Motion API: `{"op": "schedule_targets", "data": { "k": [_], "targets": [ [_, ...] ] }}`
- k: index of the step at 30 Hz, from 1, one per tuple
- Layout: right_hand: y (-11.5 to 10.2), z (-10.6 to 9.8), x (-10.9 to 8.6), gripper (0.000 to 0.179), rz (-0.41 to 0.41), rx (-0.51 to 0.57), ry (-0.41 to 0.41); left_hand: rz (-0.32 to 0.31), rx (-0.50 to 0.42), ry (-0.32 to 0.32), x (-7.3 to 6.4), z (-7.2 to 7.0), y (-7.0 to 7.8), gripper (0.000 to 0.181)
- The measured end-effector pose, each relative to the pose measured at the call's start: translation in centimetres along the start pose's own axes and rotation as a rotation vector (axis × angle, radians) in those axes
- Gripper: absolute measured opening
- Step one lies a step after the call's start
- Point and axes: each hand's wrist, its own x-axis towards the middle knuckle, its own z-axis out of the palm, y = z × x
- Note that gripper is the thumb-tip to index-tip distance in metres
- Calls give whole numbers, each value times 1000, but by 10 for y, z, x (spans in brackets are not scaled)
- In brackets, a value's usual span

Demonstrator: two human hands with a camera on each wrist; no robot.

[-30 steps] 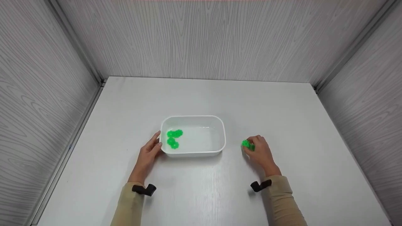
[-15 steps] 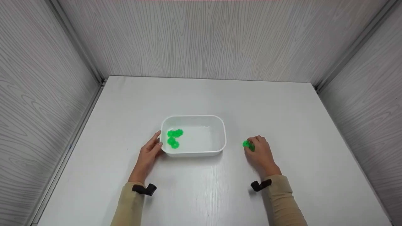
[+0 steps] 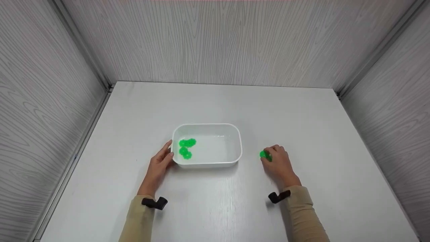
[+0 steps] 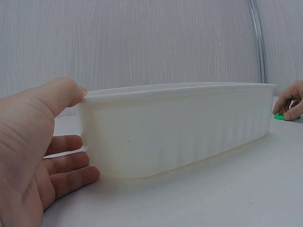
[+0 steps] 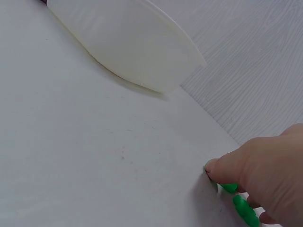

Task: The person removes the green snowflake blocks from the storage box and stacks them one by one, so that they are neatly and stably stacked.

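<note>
A white plastic tub [image 3: 215,164] stands on the table. My left hand [image 3: 159,165] grips its left end, the thumb at the rim and the fingers against the outer wall, as the left wrist view shows. Inside the tub, toward its left end, lie several green flower-shaped pieces [image 3: 185,153]. To the right of the tub, my right hand [image 3: 278,164] pinches green pieces [image 3: 264,154] of the same sort, low at the tabletop. In the right wrist view, a green piece [image 5: 245,210] shows under the fingers; the hand hides part of the rest.
The white table [image 3: 215,104] runs back to a grey wood-grain panel [image 3: 215,43], with similar panels at the left [image 3: 40,101] and right [image 3: 389,101]. Black wrist mounts [image 3: 155,203] sit at both tan sleeves. A gap of bare tabletop lies between tub and right hand.
The green pieces at my right hand have shifted very slightly to the right and sit a bit deeper under the fingers. The left hand and the tub have stayed in place.
</note>
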Motion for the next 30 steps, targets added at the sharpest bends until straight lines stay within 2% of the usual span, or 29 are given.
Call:
{"op": "schedule_targets", "data": {
  "k": [6,14,23,30],
  "targets": [
    [2,-1,3,31,4,7,-31,9,35,5,1,-1,-1,50],
    [-1,-3,6,30,58,52,-58,-1,33,7,1,-1,-1,53],
    [1,-3,6,28,43,67,-34,-6,22,20,1,-1,1,50],
    [0,-4,7,31,22,20,-54,-11,6,15,1,0,1,52]
  ]
}}
